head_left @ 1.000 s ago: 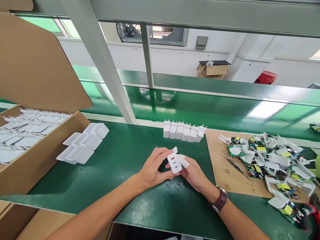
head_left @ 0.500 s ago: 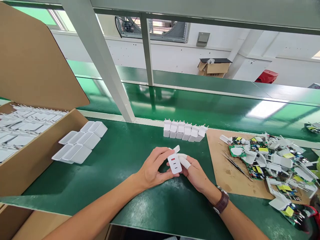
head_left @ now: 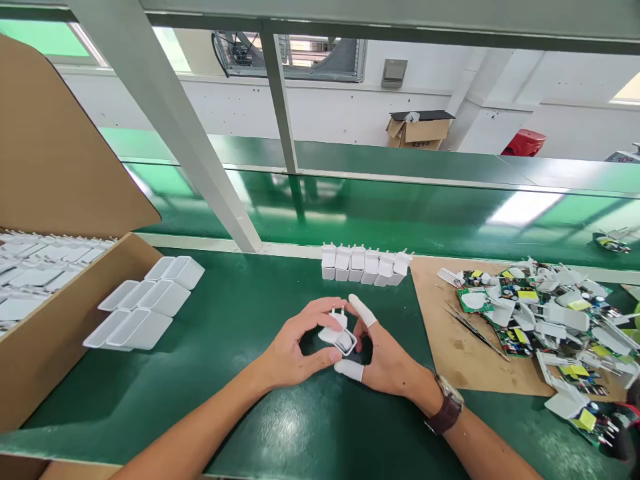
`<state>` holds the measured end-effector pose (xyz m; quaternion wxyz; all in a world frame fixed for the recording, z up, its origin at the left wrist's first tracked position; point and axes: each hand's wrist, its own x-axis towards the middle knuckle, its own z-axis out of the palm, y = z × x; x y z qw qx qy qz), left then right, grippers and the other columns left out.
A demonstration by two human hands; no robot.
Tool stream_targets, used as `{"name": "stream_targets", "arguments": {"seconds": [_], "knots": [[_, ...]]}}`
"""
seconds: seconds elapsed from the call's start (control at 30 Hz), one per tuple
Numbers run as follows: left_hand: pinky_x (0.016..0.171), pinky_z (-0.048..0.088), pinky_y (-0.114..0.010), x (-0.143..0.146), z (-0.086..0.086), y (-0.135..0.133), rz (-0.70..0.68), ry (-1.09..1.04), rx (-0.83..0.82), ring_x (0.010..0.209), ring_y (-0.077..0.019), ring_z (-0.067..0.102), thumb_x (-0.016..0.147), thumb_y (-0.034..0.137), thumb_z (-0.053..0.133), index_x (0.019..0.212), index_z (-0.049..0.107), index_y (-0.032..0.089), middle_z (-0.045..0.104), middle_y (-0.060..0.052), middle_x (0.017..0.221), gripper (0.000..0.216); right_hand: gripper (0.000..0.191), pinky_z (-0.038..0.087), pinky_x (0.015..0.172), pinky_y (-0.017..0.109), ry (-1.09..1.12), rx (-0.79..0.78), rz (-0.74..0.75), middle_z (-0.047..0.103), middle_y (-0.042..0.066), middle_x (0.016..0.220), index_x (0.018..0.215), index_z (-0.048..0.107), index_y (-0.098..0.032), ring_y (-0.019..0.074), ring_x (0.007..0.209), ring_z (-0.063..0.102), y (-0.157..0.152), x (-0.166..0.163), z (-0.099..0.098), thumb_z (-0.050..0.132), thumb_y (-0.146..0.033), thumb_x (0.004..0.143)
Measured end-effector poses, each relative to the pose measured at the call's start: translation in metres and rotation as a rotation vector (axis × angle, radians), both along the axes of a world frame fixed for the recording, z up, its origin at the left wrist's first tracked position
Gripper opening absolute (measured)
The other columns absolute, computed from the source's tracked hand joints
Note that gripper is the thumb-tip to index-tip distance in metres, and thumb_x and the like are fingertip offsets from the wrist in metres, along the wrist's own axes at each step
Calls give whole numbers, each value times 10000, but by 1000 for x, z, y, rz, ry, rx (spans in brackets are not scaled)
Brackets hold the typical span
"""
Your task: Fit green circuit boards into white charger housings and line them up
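Observation:
A white charger [head_left: 345, 341] is held just above the green bench, its open housing end turned towards me. Its plug cap [head_left: 337, 321] sits tilted at that end, with two pins pointing up. My left hand [head_left: 300, 343] grips the charger between thumb and fingers. Around the charger's right side, my right hand [head_left: 385, 353] has its thumb and index finger, both in white finger cots, spread apart. Its other fingers are curled close behind the charger; whether they touch it is hard to tell. Beyond the hands stands a row of white chargers [head_left: 356, 265] with plug caps.
White empty housings [head_left: 155, 328] lie in a group at left, beside a carton [head_left: 75, 313] of white parts. On a cardboard sheet [head_left: 450, 370] at right are tweezers [head_left: 475, 330] and a heap of circuit boards with white parts [head_left: 540, 313]. A grey post [head_left: 200, 153] rises behind.
The charger has turned: its port face pointed at me before, and now its open end with the plug cap does. My right fingers have spread from around it. The view has shifted slightly.

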<state>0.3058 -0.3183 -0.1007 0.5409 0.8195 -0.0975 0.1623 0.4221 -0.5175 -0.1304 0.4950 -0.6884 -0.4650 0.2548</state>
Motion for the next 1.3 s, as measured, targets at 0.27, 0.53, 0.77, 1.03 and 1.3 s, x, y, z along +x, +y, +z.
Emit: {"name": "stream_targets", "arguments": {"seconds": [0.27,0.53,0.77,1.03,1.3], "knots": [[1037,521,-518,3,10,-2,-44,-163,265,1220,-295,617,859,238,812,1091,736,243,753,-107,1208,244,1016,521,735,358,48,8,17,580,58,1135,1588,221,-248,155,774,545,7,-1,-7,822,-389,781],[902,564,-474,6,26,-14,25,-279,485,1049,-260,630,821,136,816,980,666,192,708,-127,1135,225,993,530,781,370,-25,17,1,559,87,1234,1568,242,-219,149,798,556,9,-3,-5,807,-279,753],[868,603,-329,-10,29,-15,16,-78,553,1075,-208,697,909,251,760,1000,659,198,676,-130,1280,145,1091,539,827,389,-6,-6,23,556,83,1234,1603,184,-255,173,852,588,8,-2,-3,858,-298,746],[1022,580,-455,19,33,76,447,252,497,1171,-312,707,833,591,729,979,764,223,712,-107,1324,398,932,535,791,396,-138,-104,12,558,55,1131,1603,208,-251,176,806,564,6,-8,2,763,-302,857],[1116,517,-519,76,19,96,402,289,242,1304,-356,632,755,714,712,1055,761,174,638,-158,1435,620,828,543,852,405,-178,1,3,551,49,1109,1586,240,-255,179,835,575,6,-8,-6,690,-257,891]]}}
